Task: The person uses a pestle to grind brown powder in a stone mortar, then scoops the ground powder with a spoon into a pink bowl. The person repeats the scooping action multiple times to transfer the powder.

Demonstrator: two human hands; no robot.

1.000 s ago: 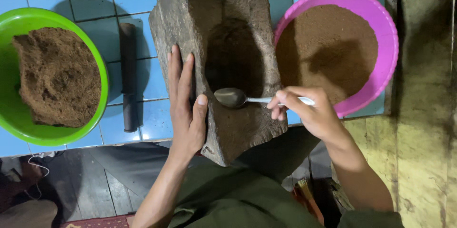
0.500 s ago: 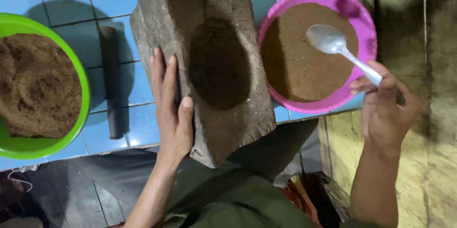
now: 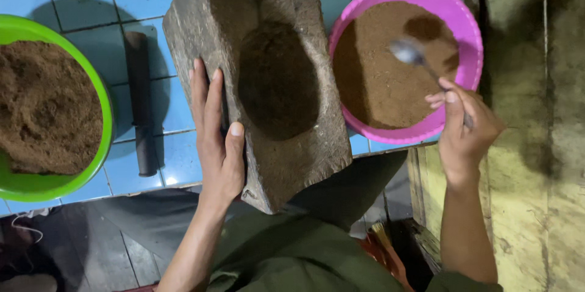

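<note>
Left hand (image 3: 219, 139): flat, fingers apart, steadying stone mortar (image 3: 262, 78). Right hand (image 3: 466, 130): grip clamped on metal spoon (image 3: 409, 53) over pink bowl (image 3: 469, 48); best kept level above the brown powder (image 3: 381, 78).

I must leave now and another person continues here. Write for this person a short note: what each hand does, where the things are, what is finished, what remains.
Left hand: flat on the stone mortar, steadying its left edge.
Right hand: holds the spoon over the pink bowl, above the brown powder in it.
Green bowl, far left, holds coarser brown material; a dark pestle lies on the blue tiles between it and the mortar.
Done: the pink bowl is partly filled with powder.
Left: a dark layer of powder remains in the mortar hollow; the green bowl is quite full.
</note>
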